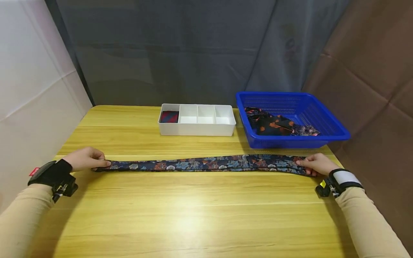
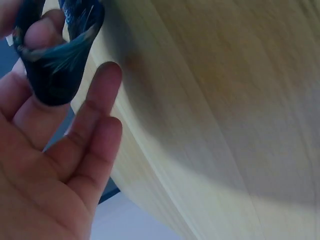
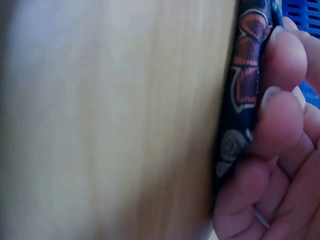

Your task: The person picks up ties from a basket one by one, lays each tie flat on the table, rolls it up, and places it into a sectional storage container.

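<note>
A dark navy necktie with blue, white and rust flowers stretches sideways across the wooden table, doubled lengthwise. At its left end my left hand pinches the narrow fold; in the left wrist view the necktie bends in a loop round the fingers, with two other fingers straight beside it. My right hand grips the wider right end between thumb and fingers. In the right wrist view, the fingertips press along the edge of the cloth.
Behind the necktie stands a white four-slot box with a rolled red-and-navy striped tie in its leftmost slot. A blue plastic basket at the back right holds several patterned ties. Grey cloth hangs beyond the table.
</note>
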{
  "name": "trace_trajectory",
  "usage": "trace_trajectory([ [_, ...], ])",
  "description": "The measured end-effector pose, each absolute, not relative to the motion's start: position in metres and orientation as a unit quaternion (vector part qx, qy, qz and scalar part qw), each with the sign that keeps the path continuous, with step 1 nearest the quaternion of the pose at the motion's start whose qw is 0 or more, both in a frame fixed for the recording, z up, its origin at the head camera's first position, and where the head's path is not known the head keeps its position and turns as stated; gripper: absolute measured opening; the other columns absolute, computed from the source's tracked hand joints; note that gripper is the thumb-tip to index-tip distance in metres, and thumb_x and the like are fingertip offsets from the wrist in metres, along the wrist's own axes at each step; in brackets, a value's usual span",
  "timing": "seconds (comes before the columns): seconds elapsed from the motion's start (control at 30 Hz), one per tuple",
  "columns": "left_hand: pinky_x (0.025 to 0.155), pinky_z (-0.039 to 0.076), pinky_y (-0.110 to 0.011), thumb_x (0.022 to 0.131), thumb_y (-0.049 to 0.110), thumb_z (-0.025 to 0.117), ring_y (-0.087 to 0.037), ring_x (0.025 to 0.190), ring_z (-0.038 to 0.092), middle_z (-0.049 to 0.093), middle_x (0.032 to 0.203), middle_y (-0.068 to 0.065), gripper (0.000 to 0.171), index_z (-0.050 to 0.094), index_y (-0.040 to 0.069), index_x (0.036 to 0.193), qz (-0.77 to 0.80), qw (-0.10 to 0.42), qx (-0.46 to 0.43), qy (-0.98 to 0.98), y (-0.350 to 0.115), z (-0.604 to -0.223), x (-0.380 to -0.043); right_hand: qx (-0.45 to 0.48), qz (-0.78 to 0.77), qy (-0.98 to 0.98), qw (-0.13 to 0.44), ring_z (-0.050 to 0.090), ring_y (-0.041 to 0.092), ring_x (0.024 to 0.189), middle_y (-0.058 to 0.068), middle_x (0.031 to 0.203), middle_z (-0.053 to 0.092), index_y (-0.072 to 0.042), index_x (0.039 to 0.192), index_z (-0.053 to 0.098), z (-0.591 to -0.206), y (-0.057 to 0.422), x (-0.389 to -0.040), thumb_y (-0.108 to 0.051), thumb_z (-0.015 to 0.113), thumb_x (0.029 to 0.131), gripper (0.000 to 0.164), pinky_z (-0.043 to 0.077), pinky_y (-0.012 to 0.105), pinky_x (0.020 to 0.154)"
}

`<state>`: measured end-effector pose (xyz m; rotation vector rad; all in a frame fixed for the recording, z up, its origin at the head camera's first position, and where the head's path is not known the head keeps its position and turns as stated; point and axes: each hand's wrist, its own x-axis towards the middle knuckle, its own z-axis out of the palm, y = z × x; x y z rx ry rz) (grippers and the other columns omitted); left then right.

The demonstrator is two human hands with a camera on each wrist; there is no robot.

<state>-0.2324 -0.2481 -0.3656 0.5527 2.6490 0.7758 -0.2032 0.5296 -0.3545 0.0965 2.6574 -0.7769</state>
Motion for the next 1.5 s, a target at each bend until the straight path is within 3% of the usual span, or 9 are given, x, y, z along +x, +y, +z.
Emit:
trace_trajectory([
  [0.3,0.055,0.027,-0.027,0.089,0.027,0.071,-0.01,0.057,0.036,0.045,0.064,0.007,0.02,0.062,0.015,0.074,0.23,0.058,0.207,0.949,-0.239,-0.372,-0.236,0.036,-0.284,0.945,0.159,0.053,0.016,0.055,0.0,0.06,0.055,-0.009,0.066,0.059,-0.358,0.532,-0.202,-0.042,0.055,0.098,0.046,0.045,0.031,0.053],
  [0.53,0.061,0.034,-0.033,0.085,0.026,0.075,-0.015,0.064,0.043,0.054,0.073,0.003,0.018,0.064,0.012,0.081,0.215,0.026,0.199,0.956,-0.231,-0.385,-0.236,0.06,-0.303,0.941,0.141,0.055,0.016,0.054,0.001,0.062,0.057,-0.008,0.07,0.062,-0.361,0.533,-0.203,-0.045,0.057,0.096,0.046,0.046,0.031,0.052],
  [0.63,0.063,0.038,-0.035,0.085,0.028,0.075,-0.017,0.069,0.047,0.058,0.079,-0.001,0.023,0.065,0.007,0.089,0.215,0.024,0.188,0.958,-0.234,-0.385,-0.231,0.084,-0.326,0.937,0.088,0.054,0.016,0.054,0.001,0.062,0.056,-0.003,0.074,0.063,-0.36,0.529,-0.199,-0.046,0.052,0.098,0.05,0.046,0.032,0.051],
  [0.77,0.06,0.039,-0.033,0.092,0.039,0.064,-0.018,0.066,0.051,0.061,0.077,-0.004,0.04,0.063,0.0,0.104,0.237,0.077,0.144,0.958,-0.241,-0.377,-0.225,0.103,-0.362,0.927,-0.003,0.042,0.016,0.046,-0.002,0.053,0.044,-0.007,0.062,0.053,-0.348,0.51,-0.19,-0.052,0.05,0.097,0.057,0.037,0.034,0.047],
  [0.83,0.056,0.04,-0.032,0.096,0.044,0.057,-0.018,0.061,0.053,0.062,0.071,-0.003,0.051,0.06,-0.004,0.114,0.26,0.113,0.11,0.953,-0.243,-0.372,-0.222,0.076,-0.383,0.92,0.007,0.034,0.015,0.043,-0.003,0.05,0.036,-0.01,0.06,0.049,-0.337,0.492,-0.188,-0.052,0.051,0.097,0.056,0.03,0.036,0.044],
  [0.93,0.053,0.041,-0.031,0.097,0.047,0.053,-0.018,0.054,0.055,0.06,0.062,-0.003,0.06,0.056,-0.008,0.121,0.29,0.143,0.076,0.943,-0.243,-0.367,-0.218,-0.003,-0.414,0.907,0.077,0.027,0.011,0.042,-0.004,0.05,0.03,-0.008,0.065,0.053,-0.321,0.451,-0.19,-0.046,0.052,0.098,0.051,0.026,0.034,0.042],
  [1.03,0.051,0.042,-0.03,0.096,0.043,0.057,-0.016,0.053,0.055,0.06,0.059,-0.001,0.053,0.06,-0.006,0.115,0.302,0.134,0.07,0.941,-0.242,-0.371,-0.217,-0.097,-0.408,0.9,0.118,0.027,0.01,0.044,-0.004,0.051,0.03,-0.002,0.071,0.055,-0.312,0.398,-0.191,-0.04,0.054,0.099,0.047,0.028,0.031,0.044],
  [1.2,0.049,0.039,-0.031,0.092,0.03,0.066,-0.016,0.051,0.052,0.056,0.056,0.0,0.034,0.06,-0.001,0.103,0.323,0.109,0.068,0.938,-0.238,-0.382,-0.219,-0.205,-0.377,0.899,0.09,0.03,0.011,0.049,-0.004,0.056,0.033,-0.004,0.069,0.056,-0.316,0.314,-0.197,-0.032,0.059,0.097,0.04,0.03,0.028,0.052],
  [1.5,0.053,0.038,-0.028,0.091,0.034,0.068,-0.018,0.06,0.054,0.058,0.068,-0.004,0.046,0.057,-0.003,0.115,0.364,0.109,0.05,0.923,-0.233,-0.37,-0.223,-0.333,-0.332,0.867,0.168,0.033,0.01,0.049,-0.005,0.057,0.044,-0.004,0.077,0.067,-0.334,0.201,-0.217,-0.033,0.062,0.095,0.034,0.031,0.027,0.054],
])
